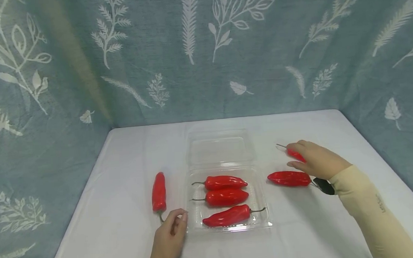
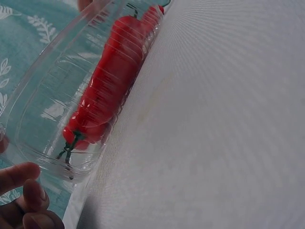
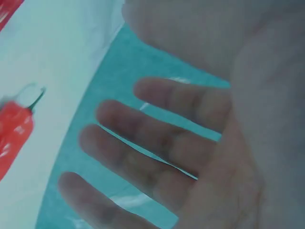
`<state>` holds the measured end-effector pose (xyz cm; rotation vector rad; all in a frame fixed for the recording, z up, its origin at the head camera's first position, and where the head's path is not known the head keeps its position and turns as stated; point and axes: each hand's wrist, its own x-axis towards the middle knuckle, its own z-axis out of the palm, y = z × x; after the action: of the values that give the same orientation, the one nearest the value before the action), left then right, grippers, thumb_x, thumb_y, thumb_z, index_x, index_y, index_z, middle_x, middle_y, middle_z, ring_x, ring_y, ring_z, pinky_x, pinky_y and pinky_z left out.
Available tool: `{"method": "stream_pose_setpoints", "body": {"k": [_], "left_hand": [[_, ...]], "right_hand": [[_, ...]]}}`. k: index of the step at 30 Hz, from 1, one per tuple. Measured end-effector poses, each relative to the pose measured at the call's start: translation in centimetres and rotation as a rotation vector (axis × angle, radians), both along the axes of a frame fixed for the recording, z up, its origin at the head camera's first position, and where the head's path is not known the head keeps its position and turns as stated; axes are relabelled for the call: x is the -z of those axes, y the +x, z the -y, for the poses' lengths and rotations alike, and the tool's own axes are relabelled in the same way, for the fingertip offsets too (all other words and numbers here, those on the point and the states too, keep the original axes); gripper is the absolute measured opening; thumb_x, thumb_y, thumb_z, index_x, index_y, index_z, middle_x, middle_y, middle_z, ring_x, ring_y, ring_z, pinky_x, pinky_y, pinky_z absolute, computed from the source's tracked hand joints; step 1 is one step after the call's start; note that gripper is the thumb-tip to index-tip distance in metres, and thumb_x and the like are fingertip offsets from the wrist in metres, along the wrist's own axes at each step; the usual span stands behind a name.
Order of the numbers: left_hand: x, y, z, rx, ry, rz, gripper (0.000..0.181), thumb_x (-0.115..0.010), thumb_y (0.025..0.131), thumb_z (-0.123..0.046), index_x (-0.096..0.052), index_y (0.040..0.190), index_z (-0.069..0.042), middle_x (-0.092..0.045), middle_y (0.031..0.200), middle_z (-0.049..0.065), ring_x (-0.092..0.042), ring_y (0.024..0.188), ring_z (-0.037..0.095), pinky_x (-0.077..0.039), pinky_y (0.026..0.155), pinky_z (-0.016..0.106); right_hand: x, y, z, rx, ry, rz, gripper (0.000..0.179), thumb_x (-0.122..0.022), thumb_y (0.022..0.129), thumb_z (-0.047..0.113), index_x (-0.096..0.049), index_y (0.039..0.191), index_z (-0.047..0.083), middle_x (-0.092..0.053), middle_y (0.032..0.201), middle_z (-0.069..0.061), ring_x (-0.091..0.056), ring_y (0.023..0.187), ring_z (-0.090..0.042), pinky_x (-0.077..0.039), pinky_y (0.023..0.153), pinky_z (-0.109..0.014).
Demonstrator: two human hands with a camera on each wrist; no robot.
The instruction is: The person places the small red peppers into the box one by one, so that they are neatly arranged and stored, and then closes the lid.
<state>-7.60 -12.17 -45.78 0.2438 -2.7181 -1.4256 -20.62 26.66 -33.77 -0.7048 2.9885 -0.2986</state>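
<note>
A clear plastic clamshell box [image 1: 261, 203] lies with its lid [image 1: 221, 148] folded back, holding three red peppers [image 1: 227, 197]. At its front left corner, my left hand [image 1: 169, 236] has loosely bent fingers with the fingertips right at the box's edge. The left wrist view shows those fingers [image 2: 21, 176] close by the box wall. On the right, my right hand [image 1: 320, 158] hovers over a red pepper [image 1: 295, 154], partly covering it. In the right wrist view its fingers [image 3: 138, 129] are spread and hold nothing. Just nearer lies another red pepper [image 1: 289, 178].
One more red pepper [image 1: 159, 194] lies left of the box, its stem toward my left hand. A white cloth covers the table [image 1: 125, 167]. Patterned blue-green curtains [image 1: 204, 86] hang behind it and at both sides.
</note>
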Motion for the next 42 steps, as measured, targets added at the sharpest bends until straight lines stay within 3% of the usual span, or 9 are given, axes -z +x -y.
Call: {"method": "stream_pose_setpoints", "body": {"k": [2, 7, 16, 24, 30, 37, 42], "left_hand": [[0.0, 0.0, 0.2, -0.005, -0.01, -0.007, 0.02, -0.054, 0.097, -0.03, -0.063, 0.106, -0.014, -0.048, 0.066, -0.005, -0.042, 0.056, 0.004, -0.036, 0.053, 0.021], [-0.1, 0.0, 0.1, 0.0, -0.003, 0.053, 0.025, -0.052, 0.098, -0.034, -0.063, 0.11, -0.015, -0.051, 0.07, -0.005, -0.045, 0.06, 0.005, -0.038, 0.056, 0.021], [-0.3, 0.1, 0.1, -0.014, -0.017, 0.03, 0.023, -0.053, 0.097, -0.032, -0.063, 0.108, -0.014, -0.052, 0.07, -0.006, -0.044, 0.059, 0.004, -0.038, 0.056, 0.021], [-0.1, 0.0, 0.1, -0.002, -0.007, 0.051, 0.027, -0.052, 0.098, -0.035, -0.063, 0.11, -0.014, -0.051, 0.071, -0.006, -0.044, 0.06, 0.004, -0.037, 0.055, 0.021], [-0.2, 0.1, 0.1, -0.012, -0.004, 0.023, 0.023, -0.054, 0.097, -0.032, -0.064, 0.107, -0.014, -0.05, 0.069, -0.006, -0.043, 0.058, 0.004, -0.037, 0.054, 0.021], [-0.2, 0.0, 0.1, -0.006, 0.016, 0.064, 0.021, -0.054, 0.097, -0.031, -0.063, 0.108, -0.015, -0.052, 0.071, -0.005, -0.046, 0.061, 0.005, -0.039, 0.057, 0.02], [-0.2, 0.0, 0.1, -0.009, 0.014, 0.056, 0.019, -0.055, 0.097, -0.03, -0.063, 0.107, -0.016, -0.052, 0.071, -0.005, -0.046, 0.06, 0.006, -0.039, 0.056, 0.021]], "right_hand": [[0.4, -0.9, -0.3, 0.055, 0.003, 0.024, 0.052, -0.074, 0.083, 0.023, -0.054, 0.127, 0.002, -0.059, 0.116, -0.019, -0.058, 0.105, -0.035, -0.049, 0.088, -0.05], [1.6, -2.6, -1.5, 0.187, 0.034, 0.087, 0.063, -0.075, 0.082, 0.022, -0.048, 0.134, -0.001, -0.05, 0.127, -0.026, -0.047, 0.117, -0.043, -0.046, 0.091, -0.055], [4.2, -5.2, -3.1, 0.303, 0.05, 0.179, 0.066, -0.074, 0.082, 0.018, -0.043, 0.136, -0.003, -0.044, 0.13, -0.029, -0.043, 0.119, -0.045, -0.044, 0.092, -0.058], [5.5, -5.9, -3.8, 0.304, 0.039, 0.202, 0.071, -0.075, 0.083, 0.02, -0.038, 0.14, -0.002, -0.041, 0.133, -0.03, -0.042, 0.121, -0.047, -0.041, 0.094, -0.06], [6.0, -6.1, -3.6, 0.293, 0.052, 0.185, 0.068, -0.075, 0.081, 0.016, -0.042, 0.139, 0.0, -0.043, 0.131, -0.029, -0.044, 0.12, -0.046, -0.041, 0.094, -0.059], [6.4, -6.3, -3.4, 0.301, 0.076, 0.178, 0.067, -0.075, 0.081, 0.013, -0.043, 0.137, -0.001, -0.045, 0.129, -0.028, -0.045, 0.119, -0.045, -0.041, 0.095, -0.059], [6.6, -6.3, -3.2, 0.309, 0.081, 0.187, 0.068, -0.076, 0.08, 0.013, -0.044, 0.137, -0.001, -0.046, 0.129, -0.028, -0.045, 0.119, -0.046, -0.041, 0.094, -0.06]]}}
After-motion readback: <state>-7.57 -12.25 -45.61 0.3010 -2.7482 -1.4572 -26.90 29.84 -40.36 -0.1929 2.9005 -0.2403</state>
